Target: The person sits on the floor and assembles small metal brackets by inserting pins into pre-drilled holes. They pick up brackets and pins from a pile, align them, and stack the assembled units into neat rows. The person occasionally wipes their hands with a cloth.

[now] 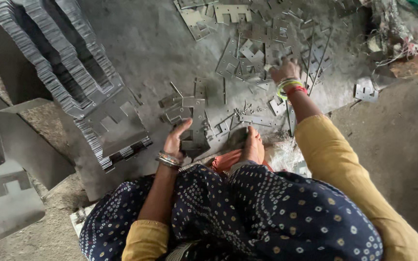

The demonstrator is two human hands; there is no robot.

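I sit on the floor, looking down at my lap. My left hand [176,137] grips the edge of a small stack of flat grey metal stampings [195,126] standing in front of my knee. My right hand [285,71], with coloured bangles on the wrist, reaches forward into a scattered pile of loose notched metal plates [262,43]; its fingers are blurred among the pieces and I cannot see whether it holds one. My bare foot [252,145] rests on the floor between the two hands.
A long fanned row of stacked metal stampings [68,67] runs from the top left down to a notched plate stack [117,125]. Large metal sheets [6,203] lie at the left. A lone plate [365,92] and rags [402,29] are at the right.
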